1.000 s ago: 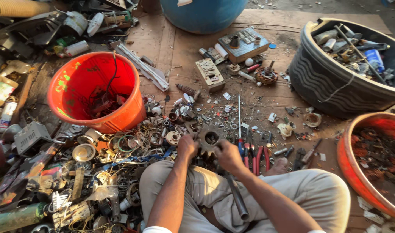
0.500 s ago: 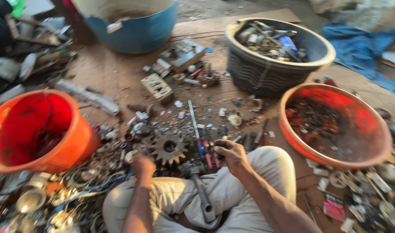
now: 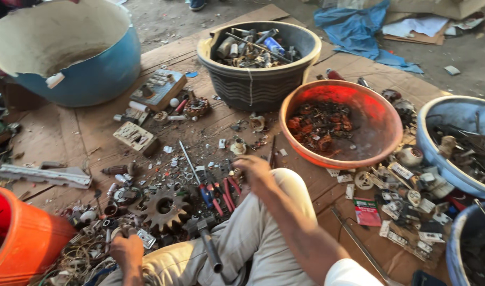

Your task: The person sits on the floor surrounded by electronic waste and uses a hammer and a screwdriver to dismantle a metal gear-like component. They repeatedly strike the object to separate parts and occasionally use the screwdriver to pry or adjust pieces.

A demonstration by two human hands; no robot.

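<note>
A person is sitting on sheets of brown cardboard spread over the ground, knees bent, light trousers filling the bottom of the view. A large rusty gear wheel is lying flat on the cardboard just ahead of the left knee, and every place below is told from that gear.

The left hand is resting below and to the left of the gear, fingers curled down into a tangle of wires and small metal scraps; whether it is gripping anything cannot be told. The right hand is hovering to the right of the gear and a little above it, fingers loosely bent and holding nothing, apart from the gear.

Between the gear and the right hand, pliers with red and blue handles and a long thin screwdriver are lying on the cardboard. Just below and right of the gear, a hammer is lying against the trouser leg, its dark handle pointing down.

Far to the left of the gear, an orange bucket is standing at the edge of the view. Well above and left, a big blue tub is sitting tilted. Well above and right, a dark ribbed basket is holding metal rods and parts. To the right beyond the right hand, an orange basin is holding reddish-brown scrap, and a blue basin is sitting farther right still.
</note>
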